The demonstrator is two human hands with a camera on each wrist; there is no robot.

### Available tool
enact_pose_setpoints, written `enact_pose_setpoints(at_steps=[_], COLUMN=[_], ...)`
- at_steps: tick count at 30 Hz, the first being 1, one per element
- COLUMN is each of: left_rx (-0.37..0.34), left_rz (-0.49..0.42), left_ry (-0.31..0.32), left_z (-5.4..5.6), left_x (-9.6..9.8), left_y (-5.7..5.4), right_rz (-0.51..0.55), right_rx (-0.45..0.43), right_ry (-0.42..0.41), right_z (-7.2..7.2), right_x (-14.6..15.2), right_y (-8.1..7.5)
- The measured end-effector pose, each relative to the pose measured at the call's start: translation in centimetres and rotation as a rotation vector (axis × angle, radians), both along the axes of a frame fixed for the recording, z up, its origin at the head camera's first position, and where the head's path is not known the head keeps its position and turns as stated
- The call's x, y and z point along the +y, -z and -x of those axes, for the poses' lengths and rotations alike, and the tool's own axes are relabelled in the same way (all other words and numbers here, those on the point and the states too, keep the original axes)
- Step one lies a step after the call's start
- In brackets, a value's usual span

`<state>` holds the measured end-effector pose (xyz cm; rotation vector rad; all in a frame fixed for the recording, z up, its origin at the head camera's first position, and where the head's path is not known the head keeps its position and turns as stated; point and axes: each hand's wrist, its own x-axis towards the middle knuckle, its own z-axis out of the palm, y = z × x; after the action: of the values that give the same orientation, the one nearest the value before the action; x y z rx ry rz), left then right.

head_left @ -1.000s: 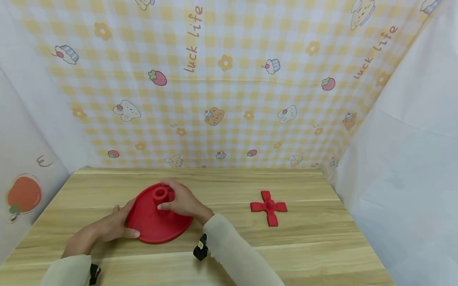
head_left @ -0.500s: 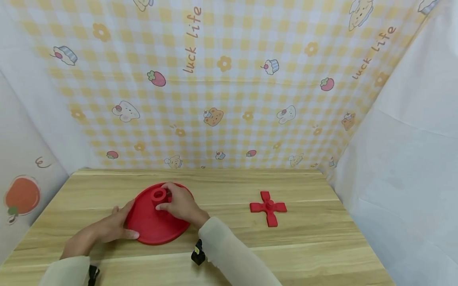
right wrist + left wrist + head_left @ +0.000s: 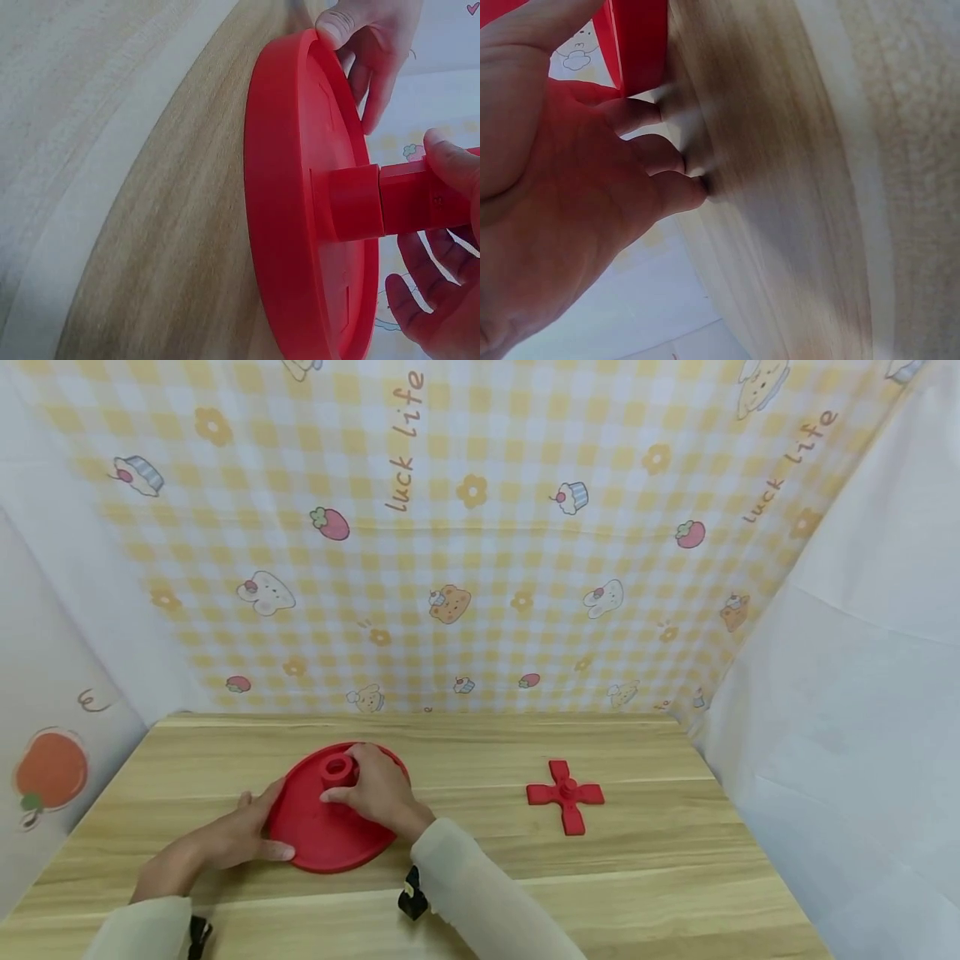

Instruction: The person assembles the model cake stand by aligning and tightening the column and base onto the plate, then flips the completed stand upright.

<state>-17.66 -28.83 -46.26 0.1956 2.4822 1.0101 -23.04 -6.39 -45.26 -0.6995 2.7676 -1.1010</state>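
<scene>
A red round base point(image 3: 300, 835) with a raised rim lies at the table's left, also seen from the side in the right wrist view. My left hand point(image 3: 232, 837) holds its left edge, thumb and forefinger spread along the rim. The other left fingers touch the wood in the left wrist view. From the base's middle rises a short post point(image 3: 354, 204). A red hollow tube point(image 3: 337, 767) stands on that post, with a thin seam between them. My right hand point(image 3: 381, 789) grips this tube, thumb in front; its fingertips behind are partly hidden.
A flat red cross-shaped piece point(image 3: 566, 795) with a small central peg lies on the wooden table point(image 3: 645, 877), right of my hands. Behind the table hangs a checked cloth point(image 3: 517, 560); a white cloth point(image 3: 847, 660) closes the right side.
My right hand has turned slightly around the tube, its thumb and wrist shifting left. The left hand, the base and the cross-shaped piece stay where they were.
</scene>
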Motion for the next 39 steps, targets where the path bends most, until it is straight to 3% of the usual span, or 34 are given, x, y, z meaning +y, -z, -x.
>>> enact_pose_setpoints(at_steps=[6,13,17,34,39], left_rx=[-0.006,0.003,0.02,0.013,0.013], left_rz=[-0.003,-0.021,-0.035,-0.026,-0.031], left_ry=[-0.007,0.0,0.011,-0.002,0.004], left_z=[-0.1,-0.1,-0.2,-0.3,-0.2], left_x=[0.1,0.1,0.1,0.1,0.0], left_y=[-0.2,-0.3,-0.1,-0.2,0.1], right_rz=[-0.008,0.195,0.235,0.026,0.0], right_rx=[-0.036,-0.152,-0.159,0.014,0.011], right_ry=[-0.039,-0.209,-0.25,-0.122,-0.067], right_z=[0.2,1.3,1.6,0.9,0.7], right_x=[0.5,1.6,1.7,0.9,0.6], right_y=[0.2,0.1,-0.1,-0.4,-0.4])
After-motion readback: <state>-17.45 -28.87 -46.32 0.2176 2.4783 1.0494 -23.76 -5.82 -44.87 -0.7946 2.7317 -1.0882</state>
